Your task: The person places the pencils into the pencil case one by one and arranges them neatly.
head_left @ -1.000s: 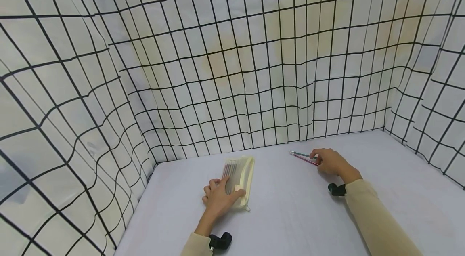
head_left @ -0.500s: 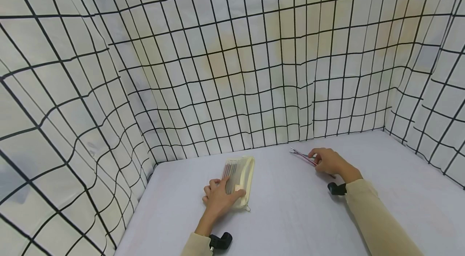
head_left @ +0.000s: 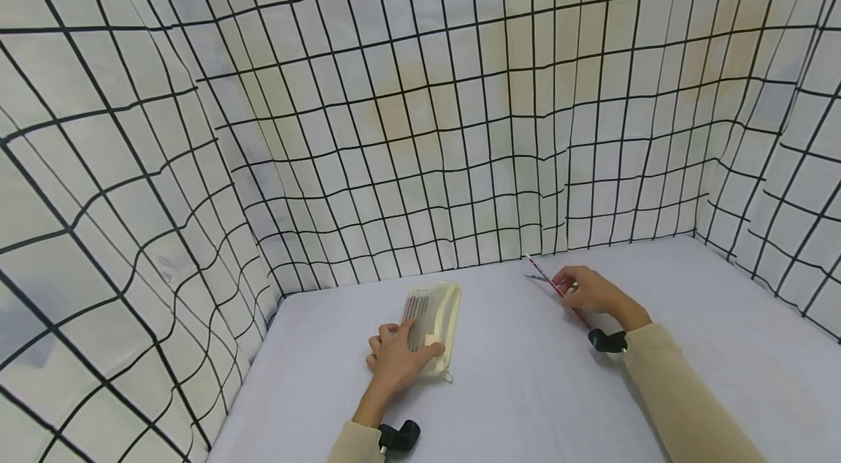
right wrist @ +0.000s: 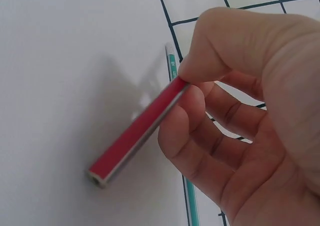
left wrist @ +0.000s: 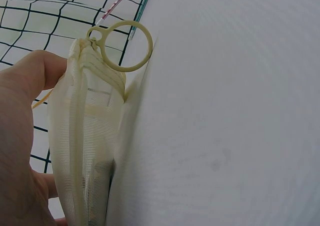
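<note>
My left hand (head_left: 397, 357) rests spread over a pale yellow mesh pencil case (head_left: 450, 328), which lies on the table. Thin pencils (head_left: 417, 302) show through the mesh. A zip ring (left wrist: 127, 45) sticks out from the case's end in the left wrist view. Away to the right, my right hand (head_left: 591, 291) pinches a red pencil (right wrist: 142, 128) between thumb and fingers, tilted, its bare end pointing back toward the wrist camera. A green pencil (right wrist: 190, 201) lies on the table beneath that hand and is partly hidden by the fingers.
White cloth covers the table (head_left: 499, 375). Behind and at both sides stand white walls with a black grid (head_left: 447, 120). Each wrist carries a black camera, one at the left wrist (head_left: 399, 437) and one at the right (head_left: 606, 341).
The red pencil has been lifted off the green one and turned steeper, its far tip rising and its near end swinging toward the wrist. My left hand and the pencil case have stayed put.
</note>
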`<state>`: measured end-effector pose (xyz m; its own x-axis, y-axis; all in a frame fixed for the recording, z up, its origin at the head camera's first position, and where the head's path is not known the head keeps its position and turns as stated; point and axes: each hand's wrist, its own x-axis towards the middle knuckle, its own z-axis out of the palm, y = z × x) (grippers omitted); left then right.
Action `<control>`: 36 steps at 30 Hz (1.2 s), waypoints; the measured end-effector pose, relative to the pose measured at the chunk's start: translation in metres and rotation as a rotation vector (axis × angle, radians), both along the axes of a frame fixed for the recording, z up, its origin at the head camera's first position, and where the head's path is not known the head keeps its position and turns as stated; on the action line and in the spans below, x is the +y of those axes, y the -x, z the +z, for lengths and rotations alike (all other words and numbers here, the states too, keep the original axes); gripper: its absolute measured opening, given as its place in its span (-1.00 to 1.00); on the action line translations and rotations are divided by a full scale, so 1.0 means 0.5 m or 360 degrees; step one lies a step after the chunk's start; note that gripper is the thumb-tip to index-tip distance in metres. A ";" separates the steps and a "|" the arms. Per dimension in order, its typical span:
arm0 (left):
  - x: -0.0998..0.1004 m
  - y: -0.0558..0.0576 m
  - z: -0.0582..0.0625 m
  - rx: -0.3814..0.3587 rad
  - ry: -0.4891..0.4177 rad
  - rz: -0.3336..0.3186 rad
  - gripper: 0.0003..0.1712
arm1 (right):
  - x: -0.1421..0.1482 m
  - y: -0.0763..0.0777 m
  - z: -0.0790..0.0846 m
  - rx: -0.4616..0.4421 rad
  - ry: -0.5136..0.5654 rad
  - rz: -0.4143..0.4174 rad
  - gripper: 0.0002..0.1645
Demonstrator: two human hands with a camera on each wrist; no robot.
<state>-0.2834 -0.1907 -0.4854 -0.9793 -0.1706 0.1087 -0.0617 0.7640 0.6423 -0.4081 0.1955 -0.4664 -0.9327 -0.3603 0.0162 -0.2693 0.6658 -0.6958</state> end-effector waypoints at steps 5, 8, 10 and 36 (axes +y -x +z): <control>0.000 -0.001 0.000 -0.0004 -0.0005 0.0002 0.04 | -0.009 -0.001 -0.001 0.0011 0.0018 0.0032 -0.52; 0.000 0.000 0.000 0.0001 -0.0009 -0.0001 0.04 | -0.018 -0.004 0.000 -0.0023 0.0041 0.0004 -0.53; 0.000 0.000 0.001 0.0003 -0.0011 -0.0001 0.04 | -0.024 -0.006 0.001 -0.0029 0.0054 0.0010 -0.53; 0.001 0.000 0.000 -0.0001 0.0003 0.0007 0.03 | -0.071 -0.008 -0.003 -0.0251 0.0433 0.0132 -0.43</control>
